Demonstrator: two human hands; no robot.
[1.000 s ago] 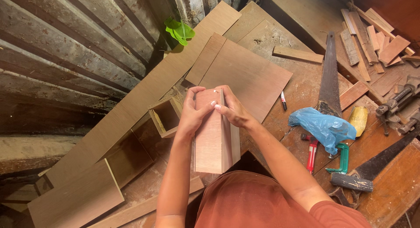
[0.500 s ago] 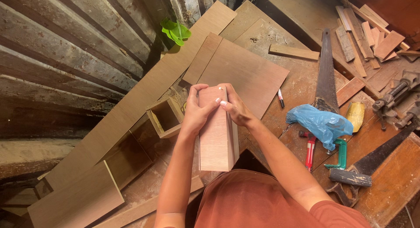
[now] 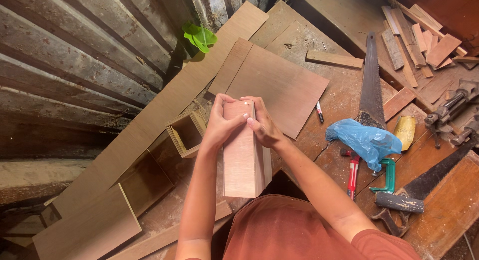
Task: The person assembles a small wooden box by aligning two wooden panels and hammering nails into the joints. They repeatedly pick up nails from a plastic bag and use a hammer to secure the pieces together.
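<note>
Over the cluttered tabletop (image 3: 319, 103), left hand (image 3: 219, 124) and right hand (image 3: 263, 128) clasp a tall plywood box's (image 3: 242, 152) far end, fingers pressed against its sides; light, stiff, probably best gripped by flat faces.

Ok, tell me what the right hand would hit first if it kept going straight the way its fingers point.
The right hand grips the far end of the long wooden box, fingers pointing left across it. Straight on, it would meet the left hand first, clasped on the same end. Beyond that, probably the small open box, though depth is unclear.
</note>
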